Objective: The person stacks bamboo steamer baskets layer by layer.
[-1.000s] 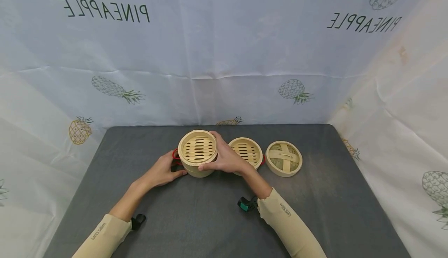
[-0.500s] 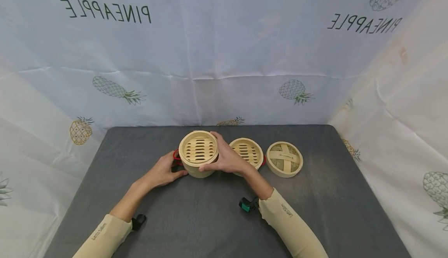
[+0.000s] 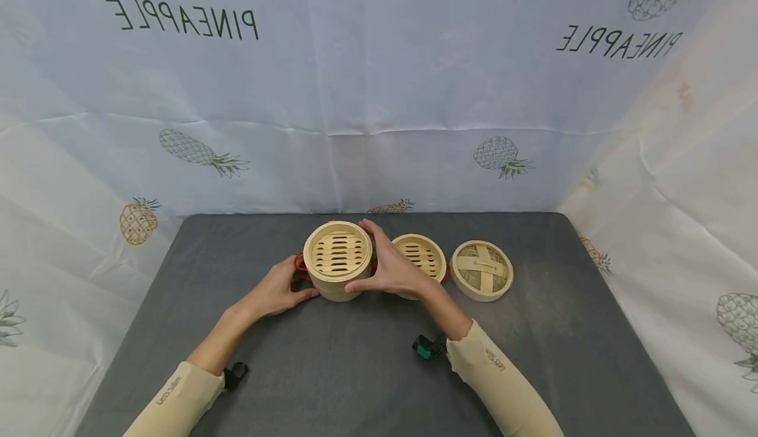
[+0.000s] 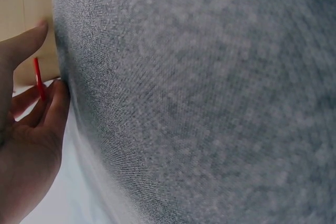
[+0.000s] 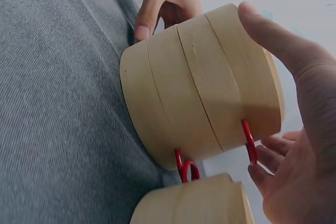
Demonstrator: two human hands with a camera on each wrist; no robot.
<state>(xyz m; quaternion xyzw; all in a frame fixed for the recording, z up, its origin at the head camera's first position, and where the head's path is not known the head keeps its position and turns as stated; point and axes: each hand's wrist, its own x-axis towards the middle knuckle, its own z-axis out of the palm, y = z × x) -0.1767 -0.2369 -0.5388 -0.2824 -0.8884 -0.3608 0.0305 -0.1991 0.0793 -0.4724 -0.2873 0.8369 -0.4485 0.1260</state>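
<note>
Two bamboo steamer baskets (image 3: 339,283) are stacked at the back of the table, the upper one's slatted floor showing. My left hand (image 3: 277,289) holds the lower one from the left, thumb against its wall and fingers by a red handle (image 4: 38,77). To the right of the stack is my right hand (image 3: 392,267), its thumb and fingers spread around the upper basket (image 5: 231,66). The right wrist view shows that thumb overlapping the rim and the fingertips close to a red handle (image 5: 249,141). Partly behind the right hand sits another slatted basket (image 3: 422,253).
A woven bamboo lid (image 3: 482,270) with crossed strips lies right of the separate basket. The dark grey table (image 3: 331,371) ends at a pineapple-print curtain (image 3: 355,95) at the back and sides. Black straps with camera mounts (image 3: 429,347) are on both wrists.
My right hand has loosened and shifted slightly right, away from the stacked baskets. The left hand and the stack stay in place; the view drifts a little.
</note>
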